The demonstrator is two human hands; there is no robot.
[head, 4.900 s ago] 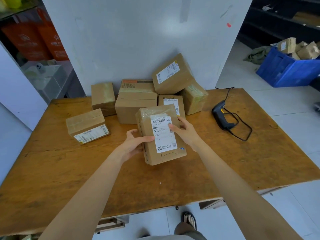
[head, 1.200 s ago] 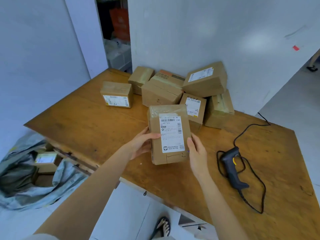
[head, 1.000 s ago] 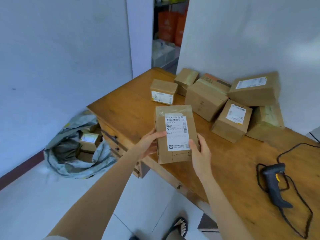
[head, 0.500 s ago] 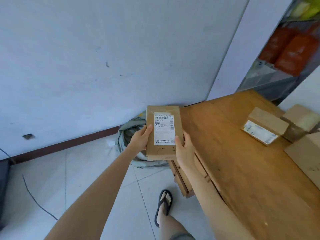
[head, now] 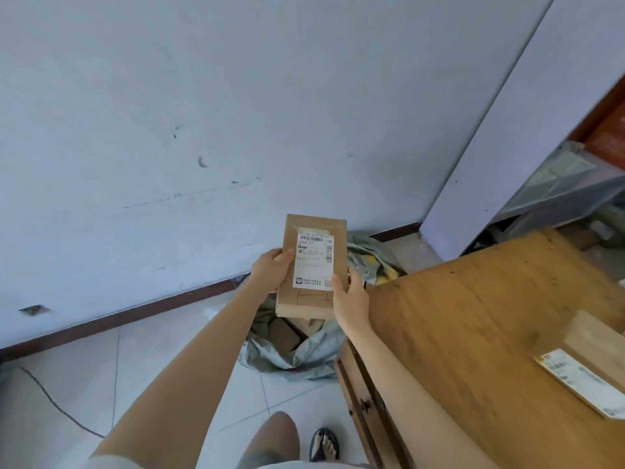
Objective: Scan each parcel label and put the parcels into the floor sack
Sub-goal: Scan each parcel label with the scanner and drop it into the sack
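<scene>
Now left grip (head: 270, 270) and right grip (head: 350, 296) clamp the parcel (head: 313, 265) over the sack (head: 304, 360), beside the table (head: 473, 316).

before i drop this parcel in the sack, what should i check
1. Grip: left hand and right hand hold the parcel by its sides: ok.
2. Scan: whether the label was read: cannot tell.
3. Mouth of the sack open: ok.
4. Room inside: boxes already lie in it, free space unclear: cannot tell.
5. Parcel clear of the table corner: ok.
6. Parcel lined up over the sack's mouth, from this head view: ok.
</scene>
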